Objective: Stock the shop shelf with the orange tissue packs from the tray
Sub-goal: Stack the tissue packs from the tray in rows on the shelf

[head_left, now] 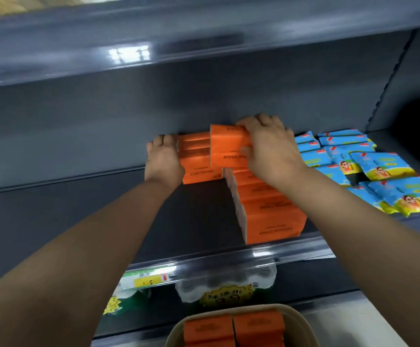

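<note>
Orange tissue packs are lined up in a row (266, 209) running from front to back on the grey shelf (78, 209). Over the far end of that row, a pair of orange packs (229, 146) is grasped by the right hand (266, 146), its fingers curled over the pair's far edge; whether the pair touches the row cannot be told. Just left of the row's far end a short stack (198, 161) of orange packs is held at its left end by the left hand (163, 159) — fingers hooked over the back corner. Right of the row, blue packs (379, 171) are heaped loosely. Below and nearer than the row, a beige tray (304, 321) is seen with spare orange packs (234, 329) inside — two show.
</note>
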